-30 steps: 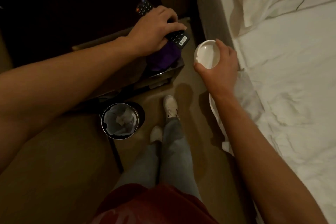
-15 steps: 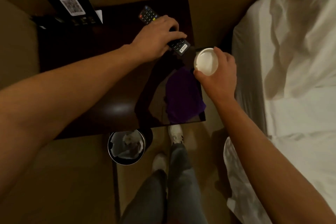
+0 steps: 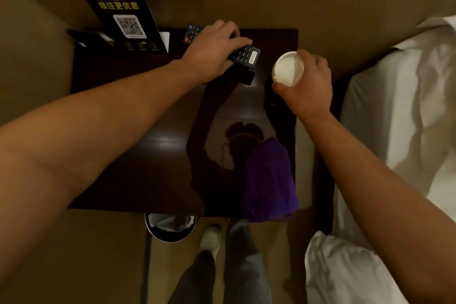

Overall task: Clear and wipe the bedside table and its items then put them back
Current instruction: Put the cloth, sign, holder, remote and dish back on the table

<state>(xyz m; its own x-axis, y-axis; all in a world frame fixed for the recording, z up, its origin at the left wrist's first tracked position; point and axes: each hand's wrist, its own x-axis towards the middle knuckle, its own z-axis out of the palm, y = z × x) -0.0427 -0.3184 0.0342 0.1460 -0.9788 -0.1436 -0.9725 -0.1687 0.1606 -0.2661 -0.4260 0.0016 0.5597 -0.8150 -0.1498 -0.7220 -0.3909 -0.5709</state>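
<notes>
The dark glossy bedside table [image 3: 138,155] fills the middle of the head view. My left hand [image 3: 212,50] grips a black remote control [image 3: 245,55] just above the table's far part; both ends of the remote stick out from under the fingers. My right hand [image 3: 308,84] holds a round white ashtray [image 3: 288,69] over the table's far right corner, its hollow facing me. A folded purple cloth [image 3: 267,180] lies at the table's near right corner, overhanging the front edge.
A black stand-up card with a QR code [image 3: 123,15] stands at the table's back left beside a dark flat object [image 3: 91,38]. A lined waste bin [image 3: 171,227] sits under the front edge. The white bed [image 3: 399,118] lies right. My legs and shoes [image 3: 212,239] are below.
My view has swung from the floor up over the table. Both hands moved forward over the table's far part, still holding the remote and the ashtray.
</notes>
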